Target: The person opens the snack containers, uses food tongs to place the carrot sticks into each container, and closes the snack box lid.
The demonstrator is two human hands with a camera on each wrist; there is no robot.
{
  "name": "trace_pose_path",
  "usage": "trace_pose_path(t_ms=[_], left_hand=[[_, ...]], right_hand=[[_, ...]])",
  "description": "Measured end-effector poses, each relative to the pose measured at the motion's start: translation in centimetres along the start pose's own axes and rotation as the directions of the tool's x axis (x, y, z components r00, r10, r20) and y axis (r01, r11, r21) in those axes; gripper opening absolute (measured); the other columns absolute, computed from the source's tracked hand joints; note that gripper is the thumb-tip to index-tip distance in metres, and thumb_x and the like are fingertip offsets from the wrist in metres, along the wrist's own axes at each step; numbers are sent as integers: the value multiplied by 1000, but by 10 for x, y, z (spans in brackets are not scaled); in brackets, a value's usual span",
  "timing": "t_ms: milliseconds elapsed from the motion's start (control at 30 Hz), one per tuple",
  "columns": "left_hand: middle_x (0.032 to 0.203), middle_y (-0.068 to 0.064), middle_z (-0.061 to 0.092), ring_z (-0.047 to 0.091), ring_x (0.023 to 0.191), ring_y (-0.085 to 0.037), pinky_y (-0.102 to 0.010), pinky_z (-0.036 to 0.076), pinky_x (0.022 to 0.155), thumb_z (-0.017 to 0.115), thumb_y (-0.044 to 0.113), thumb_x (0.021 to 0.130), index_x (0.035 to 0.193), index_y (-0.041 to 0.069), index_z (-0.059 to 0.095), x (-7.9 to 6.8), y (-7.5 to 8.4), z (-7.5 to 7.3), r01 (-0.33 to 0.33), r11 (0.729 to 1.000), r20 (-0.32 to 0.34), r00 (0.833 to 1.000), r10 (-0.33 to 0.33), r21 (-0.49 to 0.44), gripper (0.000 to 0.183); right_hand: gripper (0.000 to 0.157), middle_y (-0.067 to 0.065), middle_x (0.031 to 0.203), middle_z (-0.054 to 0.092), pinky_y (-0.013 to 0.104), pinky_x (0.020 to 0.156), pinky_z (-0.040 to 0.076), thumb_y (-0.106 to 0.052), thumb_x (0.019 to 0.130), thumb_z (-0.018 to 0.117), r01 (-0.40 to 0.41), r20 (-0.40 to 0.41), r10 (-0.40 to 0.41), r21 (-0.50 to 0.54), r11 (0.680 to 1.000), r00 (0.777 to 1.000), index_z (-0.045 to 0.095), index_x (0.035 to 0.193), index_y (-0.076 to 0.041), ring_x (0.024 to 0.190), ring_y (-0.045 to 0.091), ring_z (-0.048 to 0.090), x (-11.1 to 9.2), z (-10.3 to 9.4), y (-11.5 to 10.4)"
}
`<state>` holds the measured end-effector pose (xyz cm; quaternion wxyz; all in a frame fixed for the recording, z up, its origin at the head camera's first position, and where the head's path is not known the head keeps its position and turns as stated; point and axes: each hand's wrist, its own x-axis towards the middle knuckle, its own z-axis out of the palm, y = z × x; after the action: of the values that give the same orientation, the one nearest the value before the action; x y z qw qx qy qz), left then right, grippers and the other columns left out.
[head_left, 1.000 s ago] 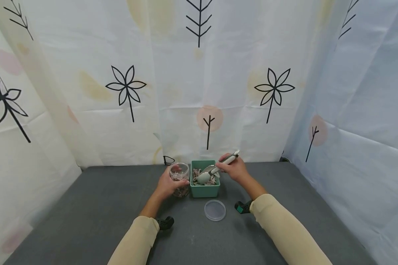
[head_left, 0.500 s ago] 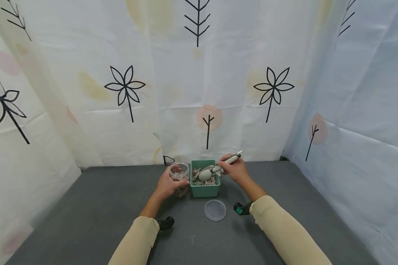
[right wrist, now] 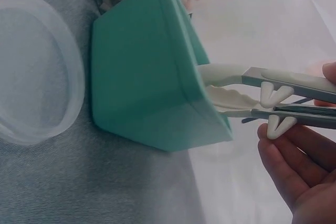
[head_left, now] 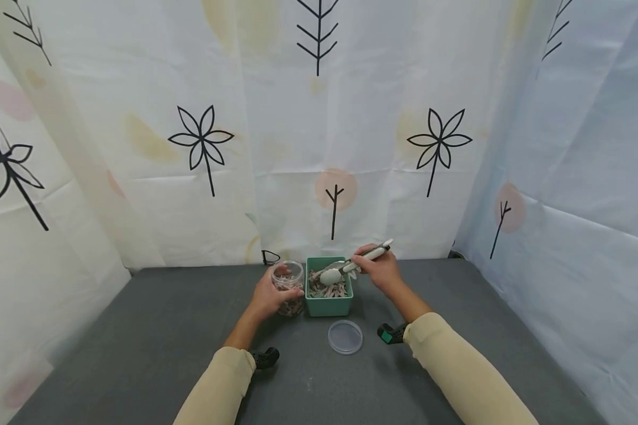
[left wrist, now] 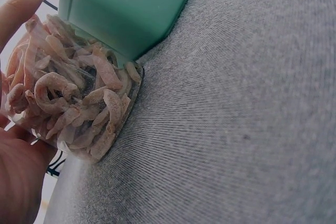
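Observation:
My left hand (head_left: 267,294) grips a clear jar (head_left: 289,274) that stands on the table, its fingers and thumb round the side. Through the jar's wall, curled pale pinkish strips (left wrist: 79,87) show in the left wrist view. Pressed close to the jar's right is a green rectangular container (head_left: 329,306) holding similar strips (head_left: 334,291). My right hand (head_left: 381,271) holds white-and-grey tongs (head_left: 369,255) by their handles. The tongs' pale heads (head_left: 331,276) dip into the green container; in the right wrist view its wall hides their tips.
A round translucent lid (head_left: 345,337) lies on the dark grey table (head_left: 191,354) in front of the green container. Behind the table hangs a white printed curtain (head_left: 276,118), with more fabric on both sides.
The tongs' heads have shifted slightly up and back within the green container, and the right hand has moved a little right. The left hand and jar stay put.

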<state>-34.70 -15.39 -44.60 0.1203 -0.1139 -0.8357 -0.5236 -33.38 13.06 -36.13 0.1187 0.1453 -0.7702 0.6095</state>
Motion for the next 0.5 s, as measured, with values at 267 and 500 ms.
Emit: trace_pose_path(t_ms=[267, 500], left_hand=[[127, -6, 59, 59, 99, -22, -37, 48, 80, 88, 22, 74, 136, 6, 46, 1, -2, 0, -2, 1000, 3, 1000, 2, -5, 77], [127, -8, 59, 58, 102, -24, -40, 46, 82, 88, 22, 74, 137, 2, 46, 1, 0, 0, 6, 1000, 2, 1000, -6, 7, 78]], right_hand=[[18, 7, 84, 67, 40, 73, 55, -9, 89, 71, 59, -50, -60, -23, 998, 997, 69, 101, 5, 81, 35, 65, 14, -7, 2], [18, 13, 90, 68, 37, 72, 55, -11, 90, 71, 138, -41, -139, -31, 990, 989, 70, 100, 3, 78, 26, 67, 18, -11, -12]])
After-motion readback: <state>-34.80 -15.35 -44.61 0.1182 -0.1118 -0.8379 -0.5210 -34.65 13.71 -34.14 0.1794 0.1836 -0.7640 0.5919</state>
